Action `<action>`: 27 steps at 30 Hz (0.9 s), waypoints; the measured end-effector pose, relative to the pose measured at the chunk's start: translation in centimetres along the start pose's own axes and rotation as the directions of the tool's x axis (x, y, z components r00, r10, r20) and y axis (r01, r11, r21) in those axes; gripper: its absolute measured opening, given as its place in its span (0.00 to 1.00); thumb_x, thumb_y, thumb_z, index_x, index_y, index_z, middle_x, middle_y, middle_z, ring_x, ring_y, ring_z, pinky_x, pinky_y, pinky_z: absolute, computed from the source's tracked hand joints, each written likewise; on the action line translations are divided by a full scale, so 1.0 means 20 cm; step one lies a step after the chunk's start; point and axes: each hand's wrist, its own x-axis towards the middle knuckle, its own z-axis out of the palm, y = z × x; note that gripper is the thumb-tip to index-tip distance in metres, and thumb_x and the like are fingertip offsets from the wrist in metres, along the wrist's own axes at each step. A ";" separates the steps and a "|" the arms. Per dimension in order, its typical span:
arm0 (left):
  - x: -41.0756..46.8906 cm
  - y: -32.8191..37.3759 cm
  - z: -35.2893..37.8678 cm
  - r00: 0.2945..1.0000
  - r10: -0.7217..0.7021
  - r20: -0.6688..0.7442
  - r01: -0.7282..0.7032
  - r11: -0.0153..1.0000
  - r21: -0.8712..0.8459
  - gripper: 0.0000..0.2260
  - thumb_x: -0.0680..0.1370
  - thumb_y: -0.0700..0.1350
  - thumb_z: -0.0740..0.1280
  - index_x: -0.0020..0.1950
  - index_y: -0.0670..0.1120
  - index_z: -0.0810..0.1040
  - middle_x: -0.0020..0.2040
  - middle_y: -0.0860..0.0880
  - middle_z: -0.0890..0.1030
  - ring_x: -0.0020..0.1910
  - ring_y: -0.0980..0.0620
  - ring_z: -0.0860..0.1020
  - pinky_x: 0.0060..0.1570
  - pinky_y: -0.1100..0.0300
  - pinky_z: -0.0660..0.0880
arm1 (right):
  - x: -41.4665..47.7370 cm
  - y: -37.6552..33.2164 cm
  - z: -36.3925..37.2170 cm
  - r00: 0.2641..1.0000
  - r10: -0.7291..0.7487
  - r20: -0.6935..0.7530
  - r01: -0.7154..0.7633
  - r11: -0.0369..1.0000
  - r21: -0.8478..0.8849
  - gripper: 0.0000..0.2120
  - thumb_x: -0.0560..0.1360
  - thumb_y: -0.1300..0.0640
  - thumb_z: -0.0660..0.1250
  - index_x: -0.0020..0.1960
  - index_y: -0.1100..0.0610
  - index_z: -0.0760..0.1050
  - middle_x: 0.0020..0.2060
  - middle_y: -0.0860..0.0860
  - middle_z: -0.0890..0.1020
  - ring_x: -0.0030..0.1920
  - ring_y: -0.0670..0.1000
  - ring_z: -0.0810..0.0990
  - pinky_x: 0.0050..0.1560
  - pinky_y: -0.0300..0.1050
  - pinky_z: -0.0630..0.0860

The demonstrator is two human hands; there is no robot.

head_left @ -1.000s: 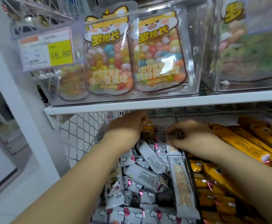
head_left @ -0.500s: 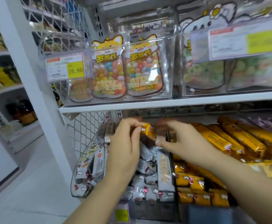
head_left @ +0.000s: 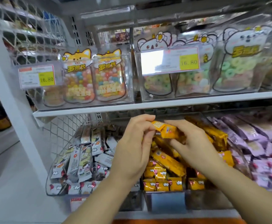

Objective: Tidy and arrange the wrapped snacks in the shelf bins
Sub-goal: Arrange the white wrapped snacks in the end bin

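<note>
Orange bar (head_left: 166, 130) pinched by left hand (head_left: 132, 147), right hand (head_left: 192, 143), under shelf edge (head_left: 196, 101)

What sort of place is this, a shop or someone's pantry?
Most likely a shop's snack aisle: price tags reading 16.80 on clear bins, rows of identical candy bags, and lower bins heaped with wrapped snacks.

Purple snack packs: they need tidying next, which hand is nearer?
Right. The right hand is left of the purple snack packs; the left hand lies farther left, beyond it.
</note>
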 end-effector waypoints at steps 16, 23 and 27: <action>-0.02 -0.04 0.18 0.734 -0.489 0.472 0.268 0.846 0.460 0.29 0.80 0.55 0.59 0.77 0.55 0.49 0.75 0.54 0.62 0.70 0.52 0.66 0.69 0.53 0.64 | -0.02 0.19 -0.10 0.946 0.306 -0.111 -0.325 0.896 -0.301 0.23 0.72 0.49 0.70 0.64 0.55 0.73 0.56 0.54 0.77 0.56 0.56 0.75 0.52 0.45 0.71; -0.04 -0.06 0.20 0.546 -0.505 0.668 0.029 0.809 0.588 0.28 0.77 0.66 0.54 0.75 0.58 0.58 0.76 0.54 0.58 0.74 0.52 0.58 0.75 0.47 0.44 | -0.04 0.16 -0.08 0.959 0.269 -0.086 -0.279 0.856 -0.435 0.20 0.75 0.48 0.65 0.66 0.51 0.71 0.60 0.56 0.72 0.59 0.59 0.71 0.56 0.53 0.68; -0.04 -0.07 0.21 0.571 -0.491 0.658 0.002 0.802 0.597 0.27 0.78 0.64 0.53 0.75 0.57 0.59 0.76 0.53 0.59 0.74 0.51 0.56 0.74 0.48 0.44 | -0.06 0.16 -0.07 0.967 0.250 0.040 -0.195 0.835 -0.514 0.20 0.79 0.48 0.58 0.70 0.48 0.67 0.64 0.50 0.73 0.65 0.54 0.68 0.61 0.51 0.62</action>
